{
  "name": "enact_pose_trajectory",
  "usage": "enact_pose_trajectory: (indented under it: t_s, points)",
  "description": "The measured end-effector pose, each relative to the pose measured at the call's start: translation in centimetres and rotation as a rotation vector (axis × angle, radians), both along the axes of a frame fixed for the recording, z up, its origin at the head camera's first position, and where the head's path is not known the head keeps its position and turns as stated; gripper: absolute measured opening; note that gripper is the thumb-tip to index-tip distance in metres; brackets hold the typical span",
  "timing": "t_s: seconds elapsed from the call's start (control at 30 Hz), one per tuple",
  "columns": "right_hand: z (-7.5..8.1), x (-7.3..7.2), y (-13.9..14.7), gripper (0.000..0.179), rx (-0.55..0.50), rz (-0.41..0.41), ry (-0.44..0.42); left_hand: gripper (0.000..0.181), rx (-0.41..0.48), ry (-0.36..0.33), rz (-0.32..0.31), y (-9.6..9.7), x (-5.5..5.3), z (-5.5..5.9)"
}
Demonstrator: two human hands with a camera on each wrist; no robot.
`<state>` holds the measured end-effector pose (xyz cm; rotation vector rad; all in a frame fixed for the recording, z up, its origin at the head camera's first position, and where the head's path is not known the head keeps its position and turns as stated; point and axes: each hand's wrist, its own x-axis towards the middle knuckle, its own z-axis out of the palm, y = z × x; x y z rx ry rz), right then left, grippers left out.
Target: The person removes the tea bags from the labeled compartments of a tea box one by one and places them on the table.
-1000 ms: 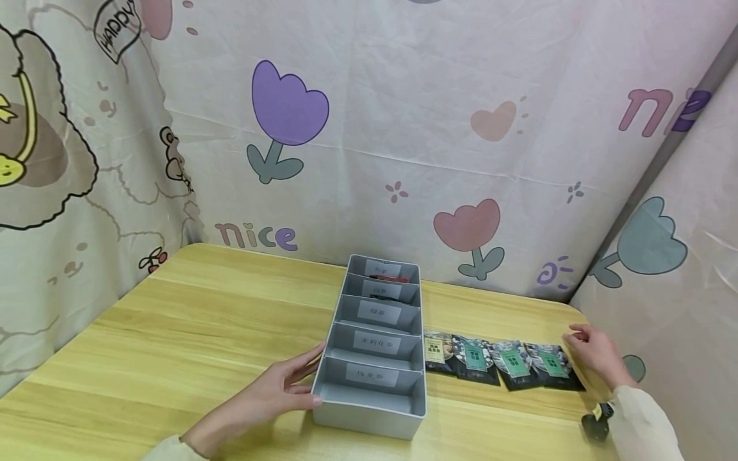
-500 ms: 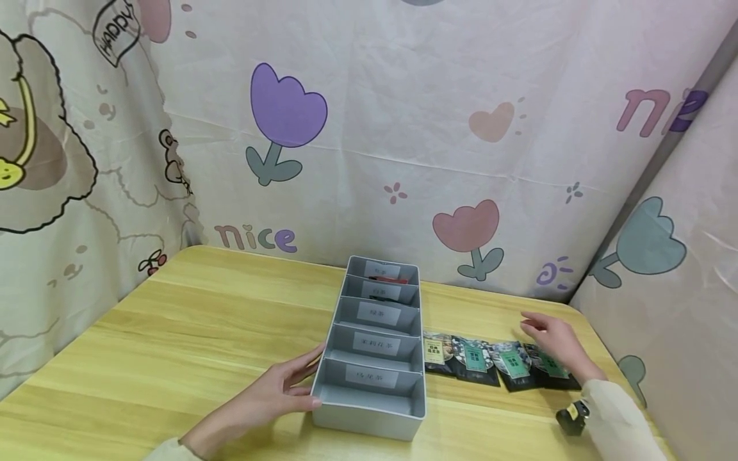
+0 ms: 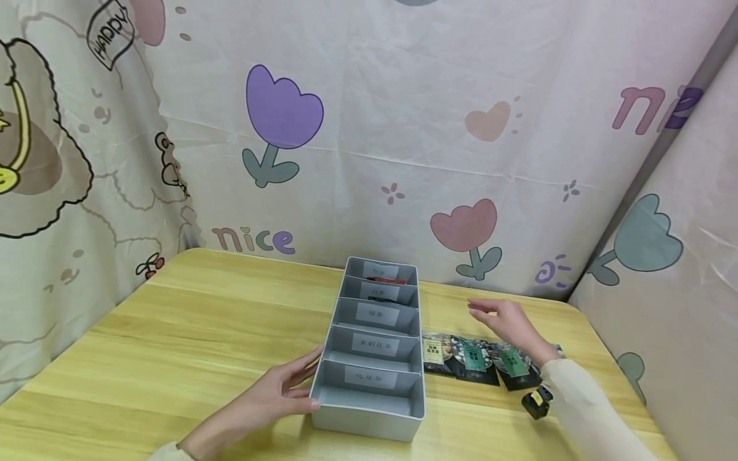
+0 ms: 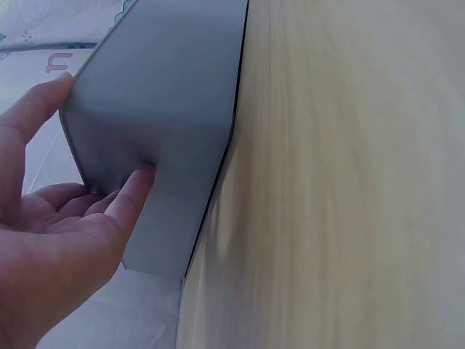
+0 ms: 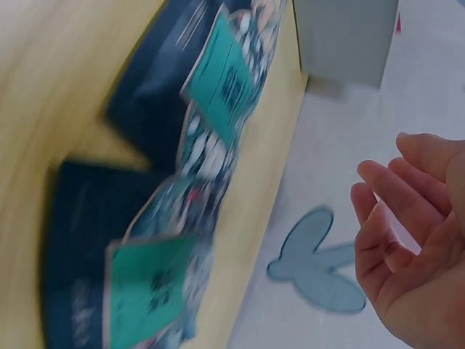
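A grey divided box [image 3: 369, 422] with labelled compartments stands on the table. My left hand [image 3: 268, 394] rests against its near left corner; in the left wrist view the fairly straight fingers [image 4: 134, 193] press the grey wall. My right hand [image 3: 507, 323], loosely bent and holding nothing, hovers above the row of dark tea sachets to the right of the box. A yellow-labelled sachet [image 3: 435, 353] lies closest to the box, then a green-labelled sachet [image 3: 474, 358] and another green-labelled sachet [image 3: 513, 366]. My right forearm mostly hides the last one.
A red-edged packet [image 3: 394, 280] lies in the farthest compartment and a dark packet [image 3: 382, 299] in the one before it. Printed curtains [image 3: 357, 128] hang behind and beside the wooden table [image 3: 230, 301]. A small black device [image 3: 537, 402] sits at my right wrist.
My right hand has swept left from beyond the far right sachet, over the row, toward the box. My left hand and the box have stayed in place.
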<state>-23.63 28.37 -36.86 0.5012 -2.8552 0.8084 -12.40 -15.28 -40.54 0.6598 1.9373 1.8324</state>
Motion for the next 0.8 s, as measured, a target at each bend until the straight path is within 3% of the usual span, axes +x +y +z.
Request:
enact_pose_trajectory:
  t_s: [0.57,0.8]
  points:
    - [1.0,-0.9,-5.5,0.027,-0.062,0.158,0.02,0.079,0.006,0.016,-0.001,-0.1,0.1,0.0]
    - [1.1,-1.2,-7.0,0.028,-0.032,0.217,0.031,0.079,0.02,0.009,-0.004,-0.1,0.1,-0.1]
